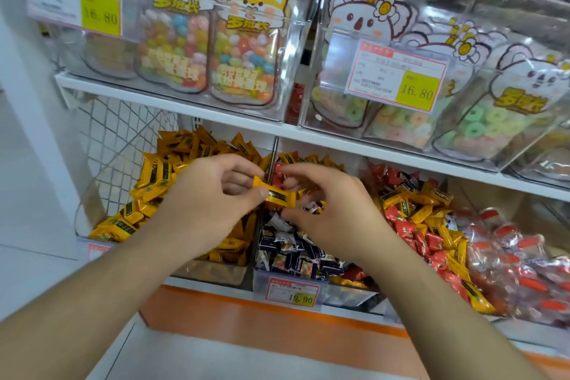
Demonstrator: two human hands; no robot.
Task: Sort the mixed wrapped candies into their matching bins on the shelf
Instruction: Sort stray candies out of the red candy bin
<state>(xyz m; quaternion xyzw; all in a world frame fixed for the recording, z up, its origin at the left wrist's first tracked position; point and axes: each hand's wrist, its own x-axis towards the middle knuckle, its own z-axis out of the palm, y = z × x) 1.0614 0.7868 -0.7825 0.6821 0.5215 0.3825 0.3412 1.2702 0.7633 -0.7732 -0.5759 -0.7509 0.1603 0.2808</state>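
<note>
My left hand [212, 194] pinches a yellow wrapped candy [274, 193] between thumb and fingers, held above the divider between two lower bins. My right hand [327, 210] hovers beside it with curled fingers around small wrapped candies [314, 206], one red piece [279, 174] at its fingertips. The left bin [212, 271] holds yellow candies [154, 182]. The middle bin [348, 293] holds a mix of dark blue candies [293, 253], yellow and red ones. Further right lie red and yellow candies [422, 225] mixed together.
The upper shelf [172, 102] carries clear boxes with jelly bean bags [243, 71] and ring gummy bags [481, 120], with price tags [401, 75]. A price tag [293, 291] marks the middle bin. A wire mesh panel [123, 139] stands left. Red-striped packets [518, 271] lie far right.
</note>
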